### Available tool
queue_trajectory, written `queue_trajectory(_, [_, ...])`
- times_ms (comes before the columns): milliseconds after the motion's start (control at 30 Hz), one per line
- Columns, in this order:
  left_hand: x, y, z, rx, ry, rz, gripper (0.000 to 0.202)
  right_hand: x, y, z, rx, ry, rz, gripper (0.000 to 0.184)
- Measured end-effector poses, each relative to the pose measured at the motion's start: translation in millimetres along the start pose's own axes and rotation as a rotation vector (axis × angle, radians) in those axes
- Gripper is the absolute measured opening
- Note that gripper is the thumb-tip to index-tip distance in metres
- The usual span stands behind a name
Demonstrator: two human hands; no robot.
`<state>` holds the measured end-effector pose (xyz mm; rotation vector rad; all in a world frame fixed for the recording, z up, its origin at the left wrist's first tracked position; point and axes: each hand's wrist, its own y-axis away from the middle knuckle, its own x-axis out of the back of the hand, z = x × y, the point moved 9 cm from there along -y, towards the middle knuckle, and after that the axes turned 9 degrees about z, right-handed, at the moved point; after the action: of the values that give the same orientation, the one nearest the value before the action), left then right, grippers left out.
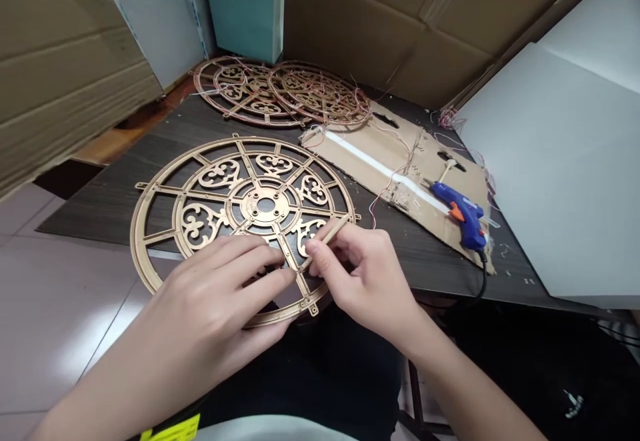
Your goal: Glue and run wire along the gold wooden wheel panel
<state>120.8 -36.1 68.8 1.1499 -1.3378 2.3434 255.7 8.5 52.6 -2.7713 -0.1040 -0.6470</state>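
Note:
A round gold openwork panel [240,208], with spokes and scroll ornaments, lies on the dark table and overhangs its near edge. My left hand [210,304] grips the panel's near side, fingers over the top and thumb beneath the rim. Between the thumb and fingers of my right hand [370,271] is a thin wooden stick [336,229]. The stick slants down to the left, its lower end at a spoke close to my left fingertips. Whether that tip touches the spoke is hard to tell.
Two similar panels [320,98] with red and white wires overlap at the back. To the right, a blue glue gun [465,218] rests on a cardboard sheet [425,151] bearing a white strip [360,158]. Behind stands a teal box [245,21]. Cardboard walls [360,21] enclose the table [165,131].

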Motion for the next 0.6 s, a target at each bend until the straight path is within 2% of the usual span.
queue_trajectory(100, [1.1, 0.7, 0.3, -0.01, 0.007, 0.009, 0.019, 3.4, 0.2, 8.6, -0.074, -0.041, 0.031, 0.024])
queue_trajectory(200, [0.4, 1.1, -0.2, -0.008, 0.015, 0.007, 0.02, 4.2, 0.4, 9.6, -0.077, -0.057, 0.047, 0.024])
queue_trajectory(433, [-1.3, 0.4, -1.3, 0.011, 0.01, 0.003, 0.021, 1.4, -0.1, -5.9, 0.06, 0.015, 0.01, 0.022])
queue_trajectory(600, [0.6, 1.7, 0.0, 0.014, 0.007, 0.002, 0.019, -0.4, 3.7, -22.6, 0.217, 0.105, 0.01, 0.02])
